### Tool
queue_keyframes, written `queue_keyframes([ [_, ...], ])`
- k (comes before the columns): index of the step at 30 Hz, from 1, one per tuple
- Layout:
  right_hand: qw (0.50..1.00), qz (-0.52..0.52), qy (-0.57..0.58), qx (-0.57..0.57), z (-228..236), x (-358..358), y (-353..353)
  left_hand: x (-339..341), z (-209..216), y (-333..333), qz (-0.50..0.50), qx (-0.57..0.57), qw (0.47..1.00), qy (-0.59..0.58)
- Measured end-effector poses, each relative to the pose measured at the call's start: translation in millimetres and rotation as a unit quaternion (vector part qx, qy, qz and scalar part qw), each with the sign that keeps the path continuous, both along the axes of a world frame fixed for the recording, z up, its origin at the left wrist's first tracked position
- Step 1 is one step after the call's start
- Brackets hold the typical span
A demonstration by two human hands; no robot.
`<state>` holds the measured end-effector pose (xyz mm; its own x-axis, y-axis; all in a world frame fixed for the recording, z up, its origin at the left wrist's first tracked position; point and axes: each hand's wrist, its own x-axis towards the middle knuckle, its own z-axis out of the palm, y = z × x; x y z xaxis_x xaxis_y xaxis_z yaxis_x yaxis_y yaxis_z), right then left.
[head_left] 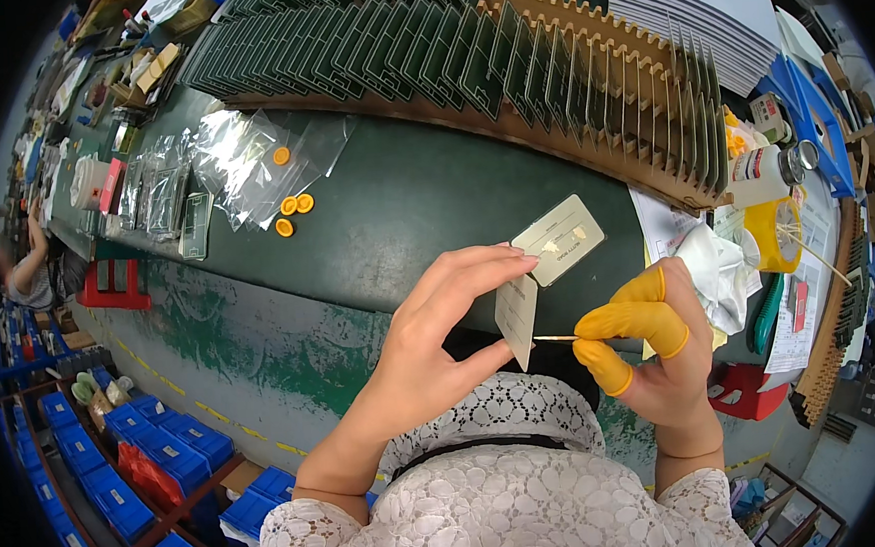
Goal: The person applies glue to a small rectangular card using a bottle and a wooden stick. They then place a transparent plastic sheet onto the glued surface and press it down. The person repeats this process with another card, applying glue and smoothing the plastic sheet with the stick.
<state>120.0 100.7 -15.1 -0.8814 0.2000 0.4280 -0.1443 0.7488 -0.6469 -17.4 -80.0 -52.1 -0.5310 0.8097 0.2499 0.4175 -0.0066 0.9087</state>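
My left hand (424,347) pinches a small pale plate (517,314) with rounded corners by its edges, tilted up so it shows narrow. My right hand (663,360) wears yellow finger cots on its thumb and several fingers and pinches a thin stick (556,338). The tip of that stick meets or comes very close to the right face of the plate; its very end is too small to make out. A second pale plate (561,236), with printing and blotchy light patches, lies at the table edge just beyond my left fingertips.
Brown slotted racks (590,149) of upright dark green plates cross the back of the green table (393,196). Rolled yellow finger cots (304,202) and clear bags (241,165) lie left. A yellow cup (774,233) with sticks, crumpled white cloth (713,272) and a bottle (760,176) stand right.
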Motion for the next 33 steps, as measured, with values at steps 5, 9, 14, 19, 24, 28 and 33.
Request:
queue_keyframes([
  [5, 1.0, -0.003, 0.011, 0.023, -0.6, -0.9, 0.4, 0.5, 0.6, -0.3, 0.002, 0.0, 1.0, -0.002],
  [9, 0.999, 0.003, 0.017, 0.036, -1.6, -2.0, 1.5, 0.9, 0.4, -0.1, 0.003, 0.001, 1.0, -0.003],
  [14, 0.998, 0.008, 0.022, 0.05, -1.3, -3.8, 1.1, 1.1, 0.0, 0.3, 0.005, 0.003, 1.0, -0.002],
  [19, 0.998, 0.018, 0.021, 0.057, -0.6, -5.4, 2.0, 0.9, -0.4, 0.6, 0.004, 0.004, 1.0, -0.002],
  [24, 0.997, 0.035, 0.017, 0.06, 0.3, -5.8, 2.6, 0.3, 0.1, -0.3, 0.006, 0.001, 1.0, -0.001],
  [28, 0.997, 0.03, 0.017, 0.062, 1.3, -4.6, 2.7, -0.5, -1.7, 0.6, 0.007, 0.002, 1.0, 0.006],
  [33, 0.998, 0.027, 0.026, 0.059, 1.6, -6.1, 2.1, -0.7, -1.4, -0.6, 0.006, 0.002, 1.0, 0.011],
])
